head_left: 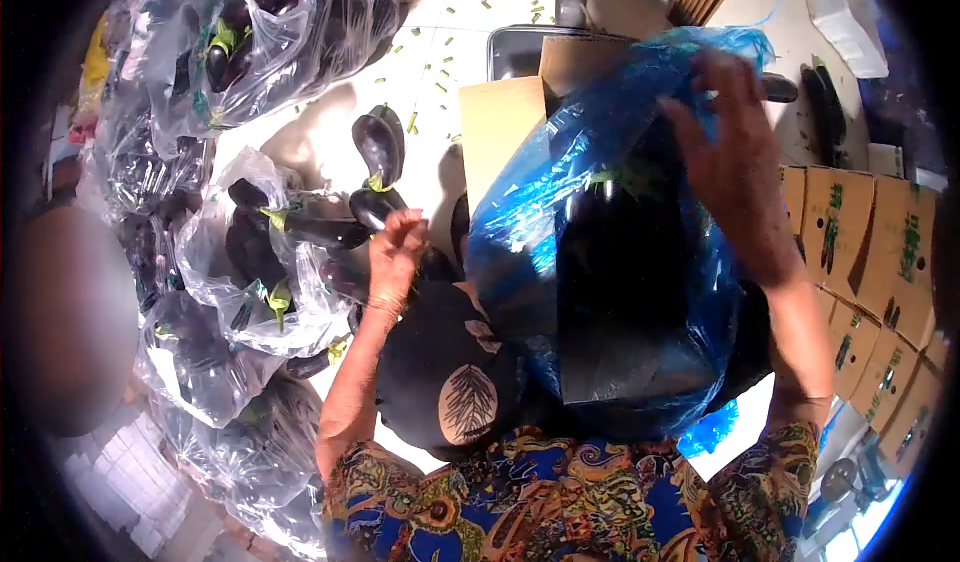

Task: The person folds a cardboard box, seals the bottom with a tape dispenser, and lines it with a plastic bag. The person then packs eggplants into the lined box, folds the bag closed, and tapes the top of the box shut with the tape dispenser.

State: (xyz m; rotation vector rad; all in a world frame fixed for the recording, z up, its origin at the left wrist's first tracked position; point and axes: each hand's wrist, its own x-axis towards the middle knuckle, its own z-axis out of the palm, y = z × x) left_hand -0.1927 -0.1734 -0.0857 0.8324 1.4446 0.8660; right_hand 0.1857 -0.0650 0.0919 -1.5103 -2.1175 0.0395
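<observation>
My left hand (398,252) is closed, its fingers curled beside a purple eggplant (372,209) on the floor; whether they hold anything is hidden. A second eggplant (380,147) lies just beyond, and another eggplant (325,232) points toward my wrist from the left. In front of me stands a cardboard box (505,127) lined with a blue plastic bag (540,202). Its inside is dark, though some green stems show. My right hand (735,142), slightly blurred, is over the bag's far right rim with the fingers spread; I cannot tell whether it touches the plastic.
Clear plastic bags of eggplants (330,32) fill the left side. Printed cardboard boxes (865,252) stand at the right. Beyond the lined box is a black tray (515,52). Green stem bits dot the pale floor (430,52), and dark eggplants (825,112) lie at the far right.
</observation>
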